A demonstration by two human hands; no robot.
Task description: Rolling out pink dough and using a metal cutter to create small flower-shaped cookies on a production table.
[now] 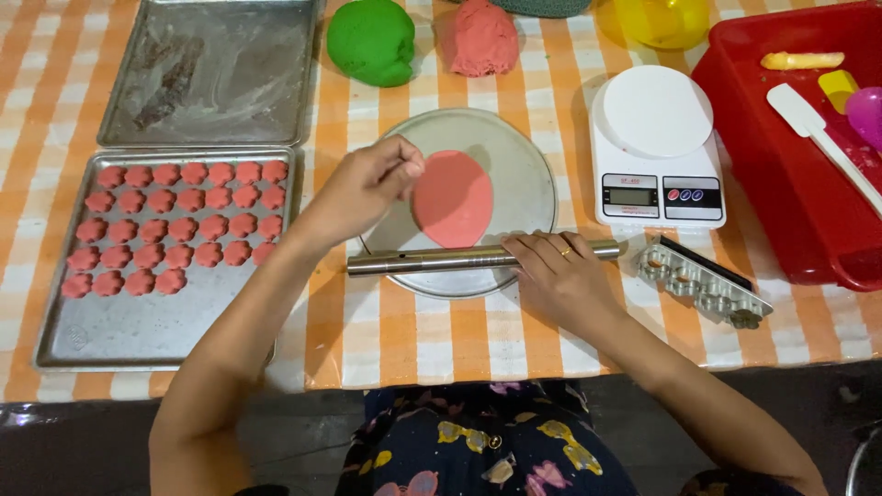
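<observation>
A flat oval of pink dough (452,197), smooth and rolled thin, lies on a round metal plate (524,156) in the middle of the orange-and-white checked tablecloth (395,331). The oval's long axis runs roughly away from the person, tilted a little to the right at its far end. The left hand (363,188) pinches the dough's left edge between thumb and fingertips, with the rest of the hand hanging over the plate's left rim. Across the near edge of the plate lies a steel rolling pin (423,261), a plain slim cylinder whose long axis runs left to right, its right end raised slightly farther from the person; it touches the near tip of the dough. The right hand (556,271) rests on the pin's right half with its fingers laid flat and spread over it, not curled around. To the left sits a baking tray (138,331) filled in its far part with rows of small pink flower-shaped pieces (179,225), and beyond it a second, bare tray (220,73) dusted with flour. Beyond the plate stand a green dough lump (372,41) and a pink dough lump (480,39). To the right are a white kitchen scale (657,147), a metal cutter strip (703,285) just beside the pin's right end, and a red tub (781,184) holding utensils.
</observation>
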